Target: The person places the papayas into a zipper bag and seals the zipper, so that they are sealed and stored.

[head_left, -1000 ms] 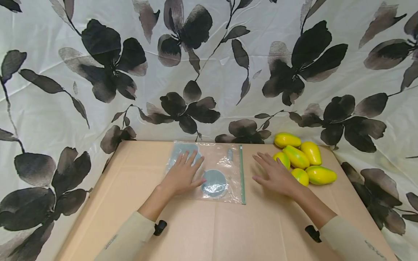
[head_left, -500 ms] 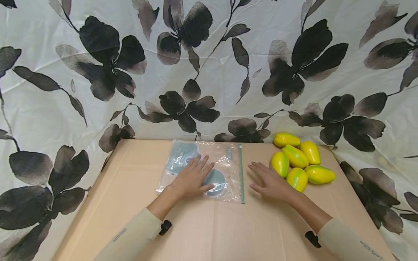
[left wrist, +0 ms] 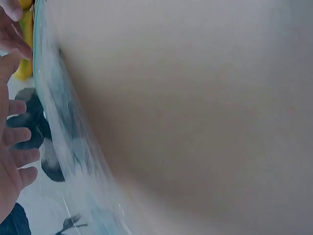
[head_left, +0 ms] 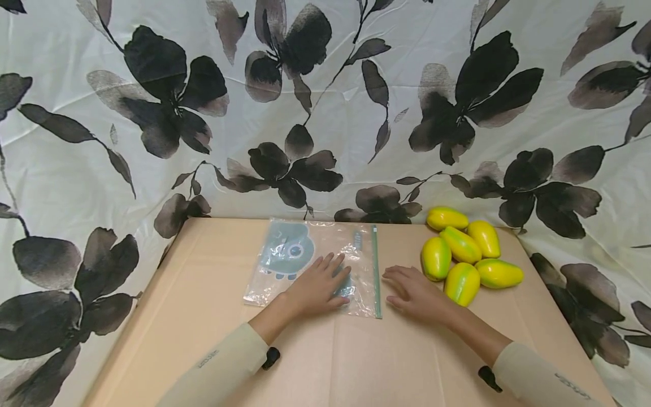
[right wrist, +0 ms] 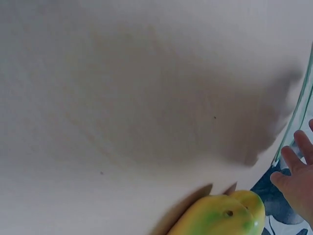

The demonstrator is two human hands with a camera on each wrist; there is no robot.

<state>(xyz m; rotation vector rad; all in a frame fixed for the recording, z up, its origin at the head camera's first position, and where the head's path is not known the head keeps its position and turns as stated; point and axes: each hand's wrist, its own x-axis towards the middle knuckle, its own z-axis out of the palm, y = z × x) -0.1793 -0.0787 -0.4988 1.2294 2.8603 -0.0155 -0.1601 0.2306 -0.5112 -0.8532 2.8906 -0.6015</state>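
A clear plastic zip bag (head_left: pixel 363 302) with a pale blue cartoon print and a green zip edge lies flat on the tabletop. My left hand (head_left: pixel 316 287) is over its middle, fingers spread, covering part of the print. Whether the palm touches the plastic I cannot tell. Just right of the green edge is my right hand (head_left: pixel 419 294), fingers loosely extended and holding nothing. Beside it lie several glossy yellow-green, mango-shaped fruits (head_left: pixel 461 244). In the right wrist view, a fruit (right wrist: pixel 220 215) shows below the spread right fingers (right wrist: pixel 292 159); the left fingers (left wrist: pixel 19 137) are spread too.
The light brown tabletop (head_left: pixel 203 339) has its far edge just behind the bag and fruits. A white cloth (head_left: pixel 366 141) printed with dark flowers hangs behind and spreads along both sides.
My left hand has slid right and nearer over the bag, uncovering the blue printed figure. My right hand has shifted slightly left and nearer, away from the fruits. Bag and fruits stay put.
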